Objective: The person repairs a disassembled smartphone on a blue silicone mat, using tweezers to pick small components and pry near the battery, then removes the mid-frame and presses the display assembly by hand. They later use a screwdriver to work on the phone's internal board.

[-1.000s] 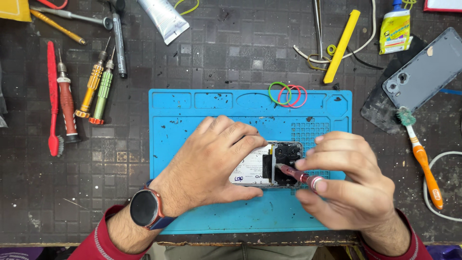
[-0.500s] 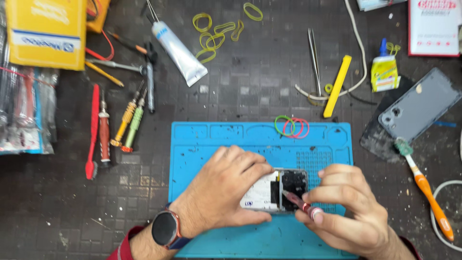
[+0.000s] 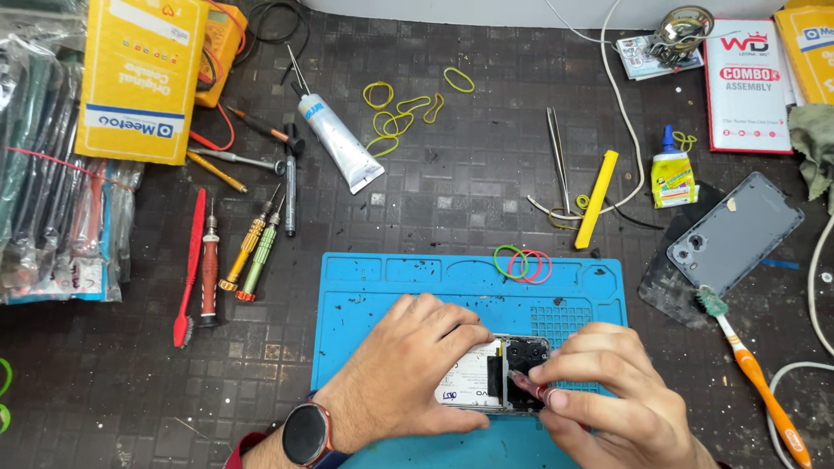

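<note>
far left of the frame there's a stack of bagged parts [image 3: 52,174] with a yellow box [image 3: 139,78] on top, then a row of screwdrivers [image 3: 248,252] and a red brush [image 3: 189,269] on the dark bench. lower middle, on the blue mat [image 3: 391,278], the left hand [image 3: 408,373] lies flat over the opened phone [image 3: 491,373], pinning it down. just right of it the right hand [image 3: 608,399] has its fingers pinched shut on a small reddish tool [image 3: 534,386], tip at the black camera end of the phone. the grey back cover [image 3: 734,230] is already off — lying at the right edge near an orange toothbrush [image 3: 756,373]. so it looks mid-repair to me, nothing's closed up yet.
</note>
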Demonstrator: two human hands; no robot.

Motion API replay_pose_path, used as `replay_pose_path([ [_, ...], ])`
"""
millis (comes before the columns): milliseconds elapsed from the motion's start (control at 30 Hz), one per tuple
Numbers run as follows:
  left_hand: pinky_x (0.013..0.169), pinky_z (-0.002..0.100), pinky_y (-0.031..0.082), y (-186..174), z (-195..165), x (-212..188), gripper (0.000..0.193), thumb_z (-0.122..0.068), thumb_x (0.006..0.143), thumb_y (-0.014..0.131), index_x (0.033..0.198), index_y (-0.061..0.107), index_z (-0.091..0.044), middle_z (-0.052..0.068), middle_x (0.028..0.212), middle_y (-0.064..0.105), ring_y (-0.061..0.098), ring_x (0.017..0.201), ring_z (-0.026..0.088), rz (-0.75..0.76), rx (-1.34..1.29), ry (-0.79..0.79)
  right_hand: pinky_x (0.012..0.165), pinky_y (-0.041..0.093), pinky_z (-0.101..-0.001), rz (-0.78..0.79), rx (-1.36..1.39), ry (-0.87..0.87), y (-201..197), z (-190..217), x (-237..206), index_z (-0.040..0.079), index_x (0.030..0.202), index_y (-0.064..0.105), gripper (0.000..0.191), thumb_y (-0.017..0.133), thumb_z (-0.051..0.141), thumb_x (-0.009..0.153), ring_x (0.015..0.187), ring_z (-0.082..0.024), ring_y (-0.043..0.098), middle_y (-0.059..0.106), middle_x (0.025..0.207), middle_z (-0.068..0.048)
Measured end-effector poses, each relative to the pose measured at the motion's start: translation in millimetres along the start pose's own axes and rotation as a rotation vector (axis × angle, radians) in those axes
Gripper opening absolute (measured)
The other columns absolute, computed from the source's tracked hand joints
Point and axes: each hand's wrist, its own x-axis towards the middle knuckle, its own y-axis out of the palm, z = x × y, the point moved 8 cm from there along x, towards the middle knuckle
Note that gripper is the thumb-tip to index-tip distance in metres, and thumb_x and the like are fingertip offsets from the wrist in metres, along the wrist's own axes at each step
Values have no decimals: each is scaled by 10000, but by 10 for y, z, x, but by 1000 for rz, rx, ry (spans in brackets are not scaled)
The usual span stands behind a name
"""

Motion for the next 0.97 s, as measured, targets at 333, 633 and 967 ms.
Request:
replay_pose_path([
  [333,937,429,428,-20,-2,-5,738,-494,669,874,1227,629,-78,76,1173,616,564,1083,285,-2,-14,2,915,570,-484,4,5,-16,32,-24,-14,174,1144,538,553,894,71,733,910,-214,706,715,997,-52],
  [633,930,432,434,-33,-10,17,733,-479,684,870,1246,621,-80,79,1184,611,560,1081,288,10,-16,3,932,570,-492,13,-24,6,23,-21,8,186,1136,557,541,907,95,734,930,-234,695,729,1017,-54],
  [967,925,433,437,182,189,-443,736,-486,681,872,1240,619,-81,79,1181,610,563,1074,288,7,-25,-10,974,562,-502,105,-88,-9,70,-61,-159,193,1092,580,480,925,162,760,1033,-260,691,738,1075,-26],
])
